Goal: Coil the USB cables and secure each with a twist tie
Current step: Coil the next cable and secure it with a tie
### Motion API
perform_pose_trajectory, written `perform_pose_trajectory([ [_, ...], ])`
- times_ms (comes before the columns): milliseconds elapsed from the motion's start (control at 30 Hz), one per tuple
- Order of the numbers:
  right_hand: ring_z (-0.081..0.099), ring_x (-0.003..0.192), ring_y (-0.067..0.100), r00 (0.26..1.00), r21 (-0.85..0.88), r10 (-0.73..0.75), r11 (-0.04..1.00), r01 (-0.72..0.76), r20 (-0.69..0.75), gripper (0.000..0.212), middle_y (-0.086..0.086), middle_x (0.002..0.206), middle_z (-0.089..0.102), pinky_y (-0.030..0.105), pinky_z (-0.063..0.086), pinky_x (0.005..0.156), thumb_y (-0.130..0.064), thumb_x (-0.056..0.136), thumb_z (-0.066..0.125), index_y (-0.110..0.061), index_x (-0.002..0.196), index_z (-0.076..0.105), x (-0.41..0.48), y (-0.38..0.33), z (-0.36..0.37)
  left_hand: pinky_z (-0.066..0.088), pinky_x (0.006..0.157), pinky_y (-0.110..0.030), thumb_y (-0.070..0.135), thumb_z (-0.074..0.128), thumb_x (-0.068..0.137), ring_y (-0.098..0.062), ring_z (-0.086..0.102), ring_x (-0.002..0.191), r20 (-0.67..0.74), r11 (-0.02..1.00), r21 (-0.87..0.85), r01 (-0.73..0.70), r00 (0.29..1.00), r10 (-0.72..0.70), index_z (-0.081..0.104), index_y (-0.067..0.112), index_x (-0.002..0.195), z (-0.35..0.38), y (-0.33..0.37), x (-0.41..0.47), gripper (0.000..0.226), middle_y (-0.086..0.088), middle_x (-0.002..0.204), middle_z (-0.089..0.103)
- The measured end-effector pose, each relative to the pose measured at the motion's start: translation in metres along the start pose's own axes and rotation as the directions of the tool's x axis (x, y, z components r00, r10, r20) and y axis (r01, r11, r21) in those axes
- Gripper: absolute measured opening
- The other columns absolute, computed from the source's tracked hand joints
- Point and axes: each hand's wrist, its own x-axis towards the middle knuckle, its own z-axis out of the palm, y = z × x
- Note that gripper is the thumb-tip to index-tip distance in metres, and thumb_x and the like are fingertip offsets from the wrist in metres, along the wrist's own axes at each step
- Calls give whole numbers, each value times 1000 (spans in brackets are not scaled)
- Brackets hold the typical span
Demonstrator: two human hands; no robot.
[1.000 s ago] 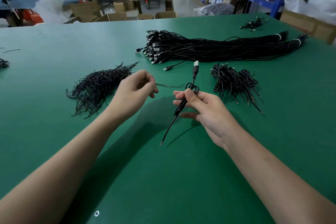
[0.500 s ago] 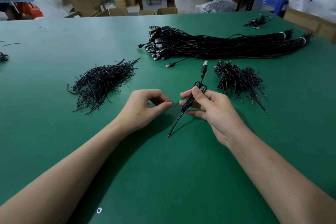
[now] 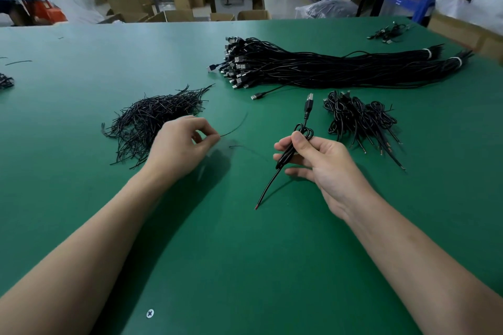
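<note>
My right hand (image 3: 321, 163) grips a coiled black USB cable (image 3: 295, 144) above the green table (image 3: 245, 253); its plug points up and away, its bare tail hangs down to the left. My left hand (image 3: 182, 147) pinches one thin black twist tie (image 3: 235, 128) that sticks out to the right, a short way left of the cable. A heap of loose twist ties (image 3: 152, 119) lies just beyond my left hand. A pile of coiled, tied cables (image 3: 359, 119) sits right of the held cable. Behind it lies a long bundle of straight USB cables (image 3: 326, 68).
One single USB cable (image 3: 261, 94) lies loose in front of the bundle. A few more cables (image 3: 389, 32) rest at the far right corner. A dark clump (image 3: 5, 80) sits at the left edge. Beyond the table stand cardboard boxes, another bench and blue shelving.
My left hand, which had brought the tie close to the cable half a second ago, has drawn back to the left with it. My right hand keeps the coiled cable almost still.
</note>
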Motion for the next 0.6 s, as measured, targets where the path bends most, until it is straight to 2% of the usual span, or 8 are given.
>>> perform_pose_trajectory([
  [67, 76, 94, 19, 1000, -9, 0, 1000, 0, 5, 27, 7, 101, 78, 23, 59, 65, -31, 99, 59, -8, 97, 73, 0, 0, 0, 52, 75, -37, 26, 74, 90, -13, 61, 77, -7, 993, 115, 2, 1000, -2, 67, 29, 77, -6, -5, 3, 15, 8, 86, 66],
  [167, 76, 93, 20, 1000, -18, 6, 1000, -6, 11, 28, 7, 98, 78, 23, 59, 64, -33, 98, 60, -9, 97, 73, -1, -1, 1, 52, 75, -35, 25, 71, 92, -12, 60, 74, -42, 995, 101, 13, 999, -9, 67, 26, 81, -10, -7, 6, 12, 7, 83, 68],
  [233, 76, 91, 20, 1000, -27, 9, 1000, -8, 16, 28, 8, 96, 78, 23, 58, 63, -33, 98, 60, -8, 97, 73, -2, -1, 2, 48, 69, -24, 24, 70, 93, -6, 57, 68, -27, 975, -215, 53, 998, -60, 70, 21, 82, -8, 2, 3, 11, 5, 77, 68],
  [267, 76, 89, 20, 1000, -31, 11, 999, -11, 17, 28, 8, 95, 78, 22, 58, 61, -33, 98, 60, -8, 96, 73, -2, -1, 2, 45, 65, -19, 23, 70, 94, -4, 55, 67, 30, 906, -417, 74, 997, -68, 70, 19, 84, -7, 12, -1, 11, 5, 75, 68],
  [367, 75, 81, 18, 999, -23, 30, 999, -29, 11, 27, 9, 88, 78, 22, 56, 59, -30, 98, 61, -7, 94, 73, -2, -1, 4, 39, 60, -16, 22, 66, 93, -6, 51, 66, 190, 698, -713, 70, 977, 96, 69, 19, 85, 3, 45, -17, 9, 7, 71, 62],
  [433, 73, 75, 16, 999, -14, 43, 999, -43, 5, 26, 8, 82, 77, 23, 56, 58, -29, 97, 61, -7, 91, 74, -2, -1, 5, 41, 63, -19, 20, 65, 92, -8, 52, 67, 254, 688, -724, 48, 946, 202, 67, 17, 84, 13, 61, -26, 10, 6, 71, 62],
  [533, 69, 68, 11, 999, -17, 42, 999, -42, 8, 25, 4, 75, 73, 24, 55, 57, -29, 98, 61, -11, 86, 74, 0, 0, 6, 43, 63, -40, 19, 62, 96, -18, 50, 67, 288, 814, -580, -6, 934, 213, 62, 14, 84, 27, 70, -36, 13, 4, 72, 58],
  [600, 67, 65, 10, 999, -53, 38, 998, -37, 15, 26, -1, 69, 69, 24, 54, 55, -30, 99, 59, -11, 88, 73, -1, 1, 6, 42, 60, -39, 13, 57, 99, -17, 47, 64, 264, 875, -480, -60, 942, 210, 57, 17, 83, 29, 69, -38, 17, 5, 70, 55],
])
